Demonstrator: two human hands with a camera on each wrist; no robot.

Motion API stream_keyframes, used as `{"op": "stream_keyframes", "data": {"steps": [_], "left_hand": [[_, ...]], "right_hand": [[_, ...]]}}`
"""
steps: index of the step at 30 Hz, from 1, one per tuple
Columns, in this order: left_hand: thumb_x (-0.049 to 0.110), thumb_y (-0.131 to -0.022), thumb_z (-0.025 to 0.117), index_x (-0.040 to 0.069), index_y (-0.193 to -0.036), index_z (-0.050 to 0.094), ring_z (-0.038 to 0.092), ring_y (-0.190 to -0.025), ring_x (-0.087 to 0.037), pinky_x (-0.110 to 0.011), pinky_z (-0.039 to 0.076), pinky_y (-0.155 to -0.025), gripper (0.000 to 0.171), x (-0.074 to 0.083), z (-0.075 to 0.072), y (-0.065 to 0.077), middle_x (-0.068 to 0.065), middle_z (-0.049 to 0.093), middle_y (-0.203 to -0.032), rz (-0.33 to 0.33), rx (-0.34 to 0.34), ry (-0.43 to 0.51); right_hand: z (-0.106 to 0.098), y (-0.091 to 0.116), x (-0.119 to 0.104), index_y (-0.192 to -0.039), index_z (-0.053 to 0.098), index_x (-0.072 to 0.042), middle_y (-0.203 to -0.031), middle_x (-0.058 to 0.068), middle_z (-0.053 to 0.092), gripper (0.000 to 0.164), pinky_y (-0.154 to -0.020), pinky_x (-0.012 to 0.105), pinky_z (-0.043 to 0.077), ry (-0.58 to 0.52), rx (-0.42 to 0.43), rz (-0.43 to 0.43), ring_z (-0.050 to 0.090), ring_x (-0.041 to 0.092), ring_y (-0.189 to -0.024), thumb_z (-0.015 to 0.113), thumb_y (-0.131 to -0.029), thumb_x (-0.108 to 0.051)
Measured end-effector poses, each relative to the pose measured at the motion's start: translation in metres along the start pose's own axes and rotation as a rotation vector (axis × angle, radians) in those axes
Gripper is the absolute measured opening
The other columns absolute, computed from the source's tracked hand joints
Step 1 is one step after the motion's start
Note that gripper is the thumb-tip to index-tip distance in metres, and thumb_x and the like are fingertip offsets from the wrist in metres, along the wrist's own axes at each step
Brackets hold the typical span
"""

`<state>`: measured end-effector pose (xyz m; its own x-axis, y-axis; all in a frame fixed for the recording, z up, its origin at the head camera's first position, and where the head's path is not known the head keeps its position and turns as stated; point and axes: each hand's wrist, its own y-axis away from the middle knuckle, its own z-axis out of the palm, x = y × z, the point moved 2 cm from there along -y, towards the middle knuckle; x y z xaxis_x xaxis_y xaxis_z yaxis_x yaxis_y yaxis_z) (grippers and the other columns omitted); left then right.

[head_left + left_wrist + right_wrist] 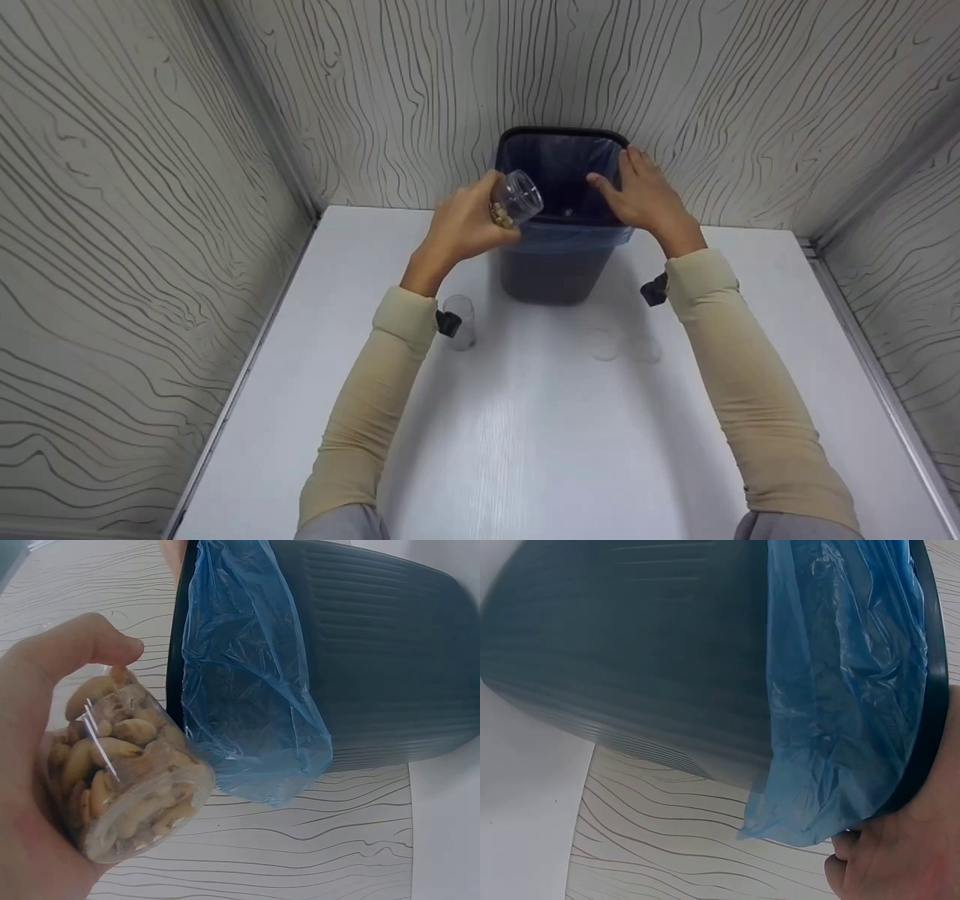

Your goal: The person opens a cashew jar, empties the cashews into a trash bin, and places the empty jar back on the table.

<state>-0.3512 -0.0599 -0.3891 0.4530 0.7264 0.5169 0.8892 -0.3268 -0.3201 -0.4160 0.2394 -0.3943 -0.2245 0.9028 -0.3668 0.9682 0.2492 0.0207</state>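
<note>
My left hand (466,221) grips a clear jar (520,196) tilted on its side, its mouth over the left front rim of a dark trash bin (559,270). Shelled nuts (124,746) fill much of the jar toward its base in the left wrist view. A blue bag (247,682) lines the bin and folds down over the rim. On the bin's right side, my right hand (643,191) holds the rim, thumb over the opening and fingers outside. Curled fingertips (840,870) show below the bag's edge in the right wrist view.
A second clear container (463,334) is on the white table (510,450), close to the left wrist. Two faint clear round lids (602,343) lie in front of the bin toward the right. Wood-patterned panels (390,97) wall the table behind and at both sides.
</note>
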Motion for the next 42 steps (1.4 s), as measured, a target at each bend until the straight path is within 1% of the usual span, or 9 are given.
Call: {"op": "stream_keyframes", "data": {"steps": [5,14,20,25,27,33,42], "left_hand": [[0.03,-0.081,0.08,0.017,-0.13,0.059,0.067,-0.084,-0.018,-0.038,0.054,-0.072,0.055,0.001,-0.003,-0.002,-0.002,0.074,-0.103,0.005,-0.005,-0.008],[0.031,-0.078,0.08,0.017,-0.127,0.058,0.064,-0.08,-0.018,-0.037,0.049,-0.066,0.055,0.003,-0.008,-0.005,-0.001,0.072,-0.1,0.034,-0.003,-0.018],[0.035,-0.076,0.083,0.019,-0.127,0.058,0.064,-0.08,-0.018,-0.039,0.049,-0.067,0.058,0.003,-0.008,-0.007,0.001,0.072,-0.098,0.024,-0.01,-0.036],[0.036,-0.076,0.084,0.019,-0.125,0.058,0.061,-0.078,-0.018,-0.038,0.046,-0.066,0.058,0.003,-0.009,-0.009,0.001,0.07,-0.096,0.018,-0.02,-0.052],[0.036,-0.077,0.084,0.019,-0.126,0.058,0.06,-0.079,-0.019,-0.039,0.047,-0.066,0.058,0.003,-0.009,-0.009,0.0,0.07,-0.097,0.014,-0.028,-0.061],[0.035,-0.077,0.084,0.019,-0.13,0.057,0.066,-0.085,-0.021,-0.046,0.055,-0.072,0.061,0.003,-0.009,-0.012,-0.001,0.071,-0.102,-0.002,-0.045,-0.087],[0.038,-0.077,0.086,0.019,-0.132,0.056,0.067,-0.088,-0.023,-0.048,0.057,-0.074,0.066,0.004,-0.01,-0.018,-0.003,0.071,-0.103,-0.009,-0.055,-0.122]], "right_hand": [[-0.001,0.0,0.0,-0.166,0.001,0.009,-0.176,0.03,-0.006,0.104,-0.134,0.057,0.0,0.016,0.01,0.001,-0.005,0.047,-0.165,0.022,-0.106,-0.074],[-0.001,-0.001,0.0,-0.166,0.004,0.01,-0.176,0.03,-0.005,0.101,-0.133,0.057,-0.001,0.026,0.021,-0.009,-0.005,0.048,-0.165,0.021,-0.108,-0.071],[0.0,-0.001,-0.001,-0.166,0.005,0.01,-0.176,0.03,-0.003,0.1,-0.133,0.058,0.0,0.04,0.019,-0.004,-0.005,0.047,-0.164,0.021,-0.108,-0.071],[0.0,-0.001,-0.001,-0.166,0.005,0.01,-0.176,0.03,-0.003,0.101,-0.133,0.058,0.0,0.039,0.02,-0.005,-0.005,0.047,-0.165,0.021,-0.108,-0.071],[0.0,-0.001,0.0,-0.166,0.005,0.01,-0.176,0.03,-0.004,0.101,-0.133,0.058,0.0,0.041,0.018,-0.009,-0.005,0.047,-0.165,0.021,-0.108,-0.071],[0.001,-0.001,0.0,-0.165,0.004,0.01,-0.176,0.031,-0.004,0.101,-0.133,0.059,0.0,0.048,0.015,-0.01,-0.005,0.047,-0.165,0.019,-0.108,-0.072],[0.002,0.0,0.001,-0.165,0.004,0.011,-0.176,0.031,-0.004,0.102,-0.133,0.059,0.001,0.046,0.028,-0.011,-0.004,0.047,-0.165,0.019,-0.108,-0.072]]}}
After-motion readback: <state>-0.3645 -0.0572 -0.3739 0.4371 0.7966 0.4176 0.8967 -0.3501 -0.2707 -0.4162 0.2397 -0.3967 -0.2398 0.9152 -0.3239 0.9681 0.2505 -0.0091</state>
